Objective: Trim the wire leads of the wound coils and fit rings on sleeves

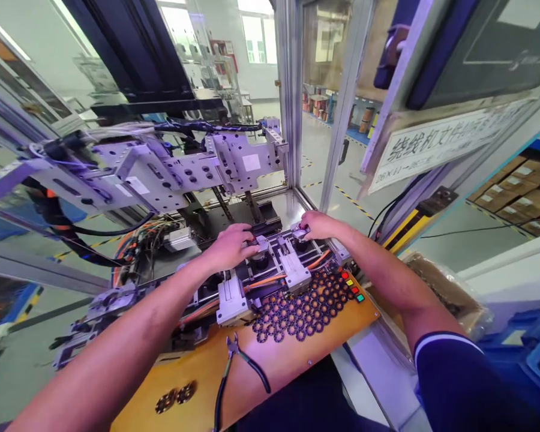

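Both hands reach forward to a row of metal winding fixtures on the machine. My left hand (229,245) is closed, with thumb and fingers around the top of the left fixture (261,245); a small dark part shows at the fingertips, too small to name. My right hand (320,226) has its fingers curled at the right fixture (300,233), and what they grip is hidden. In front of the fixtures, many dark ring-shaped stator cores (300,312) lie on the orange board (292,366). Diagonal cutters (234,360) rest on the board, jaws pointing away from me.
Two copper-wound rings (175,397) lie at the board's lower left. Coloured buttons (353,287) sit at its right end. Above the hands hangs a metal machine beam (184,168) with cables. A cardboard box (432,294) stands right, below a screen (490,54).
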Tool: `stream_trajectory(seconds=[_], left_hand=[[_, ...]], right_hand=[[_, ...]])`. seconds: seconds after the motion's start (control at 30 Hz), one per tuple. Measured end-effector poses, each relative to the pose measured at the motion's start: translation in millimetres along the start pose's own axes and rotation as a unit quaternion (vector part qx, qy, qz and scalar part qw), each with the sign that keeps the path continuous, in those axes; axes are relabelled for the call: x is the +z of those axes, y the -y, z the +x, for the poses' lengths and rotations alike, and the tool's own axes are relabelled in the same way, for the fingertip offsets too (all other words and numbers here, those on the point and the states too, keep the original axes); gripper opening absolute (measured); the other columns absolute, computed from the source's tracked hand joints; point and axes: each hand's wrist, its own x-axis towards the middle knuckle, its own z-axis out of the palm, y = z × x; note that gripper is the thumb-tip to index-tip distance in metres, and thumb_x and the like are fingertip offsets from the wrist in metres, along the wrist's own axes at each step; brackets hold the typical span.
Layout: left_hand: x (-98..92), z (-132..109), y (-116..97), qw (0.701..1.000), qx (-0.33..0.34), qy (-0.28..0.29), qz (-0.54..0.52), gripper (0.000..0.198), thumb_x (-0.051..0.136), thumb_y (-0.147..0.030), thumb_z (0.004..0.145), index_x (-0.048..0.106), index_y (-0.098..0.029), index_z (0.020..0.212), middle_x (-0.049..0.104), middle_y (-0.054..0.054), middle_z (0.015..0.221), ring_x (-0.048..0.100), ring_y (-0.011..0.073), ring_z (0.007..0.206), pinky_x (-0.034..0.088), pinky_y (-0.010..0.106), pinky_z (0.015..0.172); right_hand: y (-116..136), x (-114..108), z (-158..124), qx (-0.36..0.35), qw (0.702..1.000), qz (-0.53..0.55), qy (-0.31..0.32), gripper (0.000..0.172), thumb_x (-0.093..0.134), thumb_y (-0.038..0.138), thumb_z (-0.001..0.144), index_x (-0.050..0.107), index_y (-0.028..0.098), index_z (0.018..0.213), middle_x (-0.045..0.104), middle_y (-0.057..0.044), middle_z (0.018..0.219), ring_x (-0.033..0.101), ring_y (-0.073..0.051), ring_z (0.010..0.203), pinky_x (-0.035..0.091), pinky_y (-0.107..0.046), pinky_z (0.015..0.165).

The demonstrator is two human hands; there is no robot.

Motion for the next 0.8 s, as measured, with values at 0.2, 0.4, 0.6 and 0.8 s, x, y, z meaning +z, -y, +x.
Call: stream_trajectory(seconds=[0.2, 0.4, 0.6, 0.8], left_hand=[[-39.0, -108.3, -29.2, 0.985, 0.033, -0.149, -0.077, 0.030, 0.052, -0.050, 0.092, 0.060, -0.021, 0.097, 0.050, 0.012, 0.145, 0.049, 0.0255, 0.133, 0.040, 0.043, 0.111], [1.4, -288.3, -7.2, 0.948, -0.172, -0.258, -0.074, 0.017, 0.058, -0.041, 0.089, 0.058, -0.024, 0.094, 0.060, 0.008, 0.125, 0.060, 0.0249, 0.115, 0.046, 0.043, 0.103], [111.6, -375.2, -3.7, 0.945, -0.259, -0.175, -0.095, 0.031, 0.050, -0.046, 0.091, 0.069, -0.023, 0.082, 0.069, 0.005, 0.083, 0.070, 0.0212, 0.076, 0.058, 0.032, 0.071], [157.9, -363.2, -9.0, 0.925, -0.307, -0.204, -0.089, 0.021, 0.052, -0.039, 0.092, 0.064, -0.021, 0.089, 0.071, 0.009, 0.092, 0.069, 0.0245, 0.089, 0.056, 0.039, 0.083]], right_hand=[[0.0, -27.0, -0.9, 0.009, 0.999, 0.036, -0.011, 0.018, 0.077, 0.023, 0.080, 0.070, 0.012, 0.093, 0.070, -0.007, 0.106, 0.067, -0.021, 0.096, 0.053, -0.034, 0.089], [56.1, -18.6, -62.3, -0.129, 0.970, 0.125, -0.164, 0.007, 0.063, 0.021, 0.090, 0.067, 0.015, 0.091, 0.056, -0.011, 0.132, 0.056, -0.024, 0.121, 0.041, -0.039, 0.109], [214.1, 122.0, -109.6, -0.370, 0.901, 0.203, -0.105, 0.012, 0.056, 0.019, 0.096, 0.068, 0.020, 0.095, 0.063, -0.009, 0.102, 0.061, -0.019, 0.095, 0.053, -0.029, 0.085], [311.8, 212.5, -84.4, -0.388, 0.906, 0.146, -0.084, 0.004, 0.066, 0.013, 0.088, 0.067, 0.016, 0.087, 0.065, -0.009, 0.093, 0.060, -0.022, 0.086, 0.050, -0.033, 0.075]])
